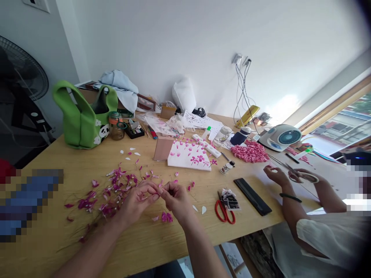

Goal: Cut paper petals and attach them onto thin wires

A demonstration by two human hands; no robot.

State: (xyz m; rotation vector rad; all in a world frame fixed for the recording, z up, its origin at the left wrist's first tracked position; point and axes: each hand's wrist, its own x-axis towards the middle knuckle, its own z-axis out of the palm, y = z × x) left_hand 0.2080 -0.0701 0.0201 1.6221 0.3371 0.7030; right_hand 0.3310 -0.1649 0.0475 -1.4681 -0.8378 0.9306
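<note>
My left hand (141,199) and my right hand (176,197) meet above the table, their fingertips pinched together. A bit of a pink petal (159,185) shows between them; the rest is covered by my fingers. Left of my hands lies a heap of magenta flowers (117,181) on thin stems. Below my fingers are loose magenta blossoms (167,217) and a paler petal (155,218). Just beyond stands a white canvas (185,160) covered with pink flowers, beside a pinkish-brown board (162,149).
Red-handled scissors (221,211), a black case (252,196) and a small bottle (226,168) lie to the right. A co-worker's hands (278,175) hold scissors (295,174) there. Behind are a green bag (79,125), a jar (116,129), pink shreds (249,152) and a small fan (279,137).
</note>
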